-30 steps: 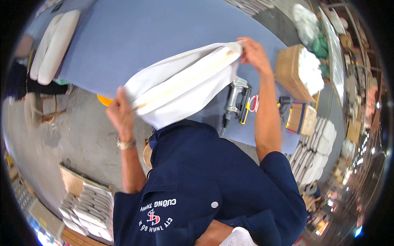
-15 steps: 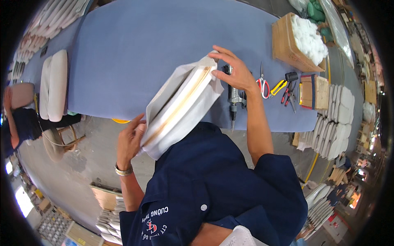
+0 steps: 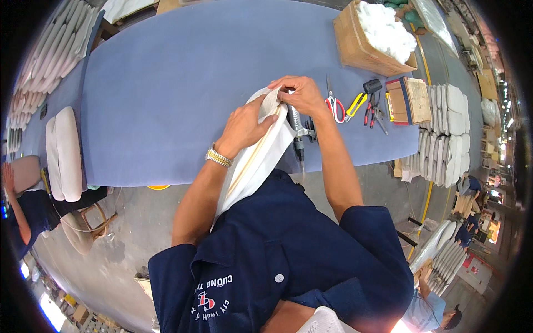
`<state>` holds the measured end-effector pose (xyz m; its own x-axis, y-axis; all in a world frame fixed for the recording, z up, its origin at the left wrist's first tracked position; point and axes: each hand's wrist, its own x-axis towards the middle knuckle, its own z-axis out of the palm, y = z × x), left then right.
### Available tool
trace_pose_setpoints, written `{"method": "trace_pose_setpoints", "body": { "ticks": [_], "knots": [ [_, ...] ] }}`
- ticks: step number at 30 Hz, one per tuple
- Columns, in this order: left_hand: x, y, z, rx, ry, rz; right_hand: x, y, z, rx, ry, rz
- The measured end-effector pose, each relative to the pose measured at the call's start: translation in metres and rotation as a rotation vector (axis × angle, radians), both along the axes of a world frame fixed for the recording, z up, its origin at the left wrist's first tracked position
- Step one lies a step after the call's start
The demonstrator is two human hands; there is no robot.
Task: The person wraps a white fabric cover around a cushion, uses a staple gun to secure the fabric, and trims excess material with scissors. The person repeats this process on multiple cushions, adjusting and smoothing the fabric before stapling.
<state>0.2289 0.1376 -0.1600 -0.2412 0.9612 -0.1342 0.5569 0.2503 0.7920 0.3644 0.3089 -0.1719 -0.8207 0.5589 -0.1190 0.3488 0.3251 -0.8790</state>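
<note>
A long pad in a white fabric cover (image 3: 252, 172) leans against my front at the table's near edge, tilted up to the right. Along its open side runs a tan strip, perhaps wood. My left hand (image 3: 244, 126) lies over the upper part, its fingers gripping the cover's edge and its thumb on the strip side. At the top end, my right hand (image 3: 302, 95) pinches the fabric with bent fingers. The two hands nearly meet there. Partly hidden behind the pad and right hand, a grey power tool (image 3: 300, 133) lies on the table.
Right of the hands lie red-handled scissors (image 3: 335, 108), yellow cutters (image 3: 356, 106), pliers (image 3: 373, 110) and a small box (image 3: 408, 101). Behind them stands a carton (image 3: 355, 47) of white stuffing. Padded pieces (image 3: 65, 155) rest on the blue table (image 3: 194, 72) at left; another person sits beyond.
My left hand has moved from the pad's lower end up to its upper end, beside the right hand. The right hand has closed in on the top corner, and the pad stands steeper.
</note>
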Motion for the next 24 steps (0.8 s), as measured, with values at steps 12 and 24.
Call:
{"method": "trace_pose_setpoints", "body": {
  "ticks": [12, 24],
  "knots": [
    [-0.008, 0.023, 0.005, 0.046, 0.235, 0.018, -0.006, 0.006, 0.004, 0.126, -0.088, 0.041],
    [-0.023, 0.03, -0.013, 0.163, 0.028, 0.092, -0.001, 0.014, -0.014, 0.09, 0.106, 0.117]
  ]
}}
